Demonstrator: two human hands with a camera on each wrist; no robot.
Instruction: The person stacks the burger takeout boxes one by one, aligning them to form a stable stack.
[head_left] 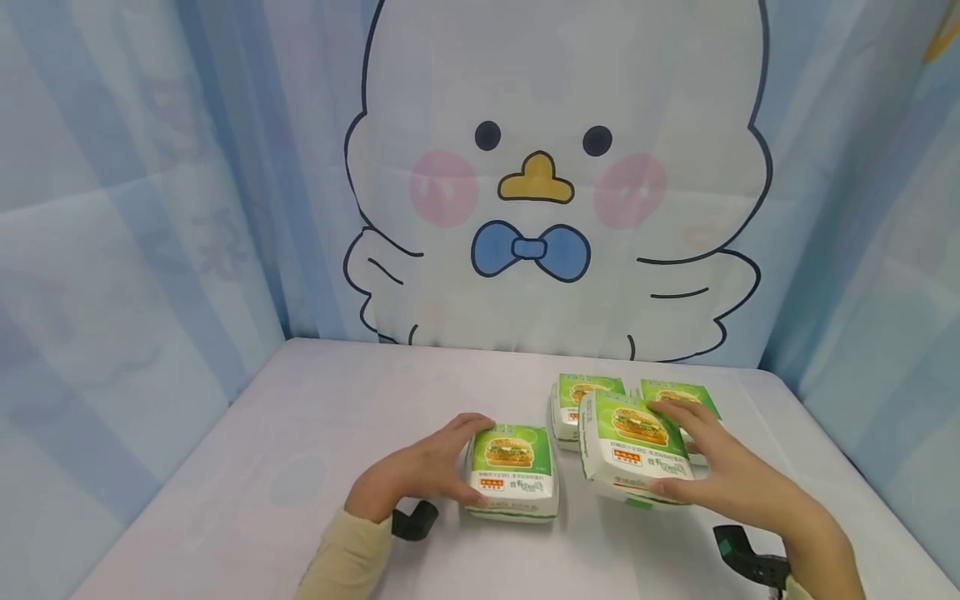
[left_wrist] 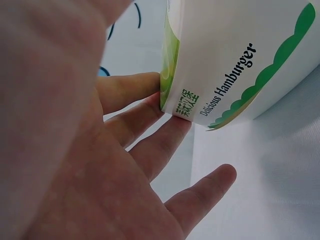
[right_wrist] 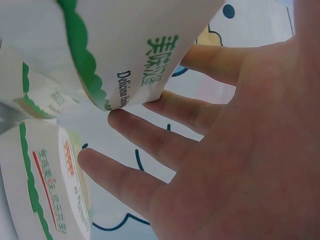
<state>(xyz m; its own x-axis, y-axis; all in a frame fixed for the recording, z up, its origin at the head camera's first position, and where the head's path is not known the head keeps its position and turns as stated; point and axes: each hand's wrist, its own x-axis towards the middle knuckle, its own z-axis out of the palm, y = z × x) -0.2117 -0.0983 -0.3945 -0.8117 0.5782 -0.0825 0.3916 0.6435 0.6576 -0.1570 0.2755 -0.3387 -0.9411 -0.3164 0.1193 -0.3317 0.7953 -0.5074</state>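
My left grip [head_left: 420, 468] pinches a box [head_left: 516, 477]; right of it, my right grip [head_left: 731, 473] pinches another [head_left: 630, 446], which more tilt could drop.

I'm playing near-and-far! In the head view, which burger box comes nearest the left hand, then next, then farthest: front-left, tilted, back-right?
1. Front-left box, touching the left hand.
2. Tilted box, in the right hand.
3. Back-right box, behind the tilted one.

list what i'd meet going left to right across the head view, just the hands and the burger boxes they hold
left hand → box in the left hand → box in the right hand → right hand
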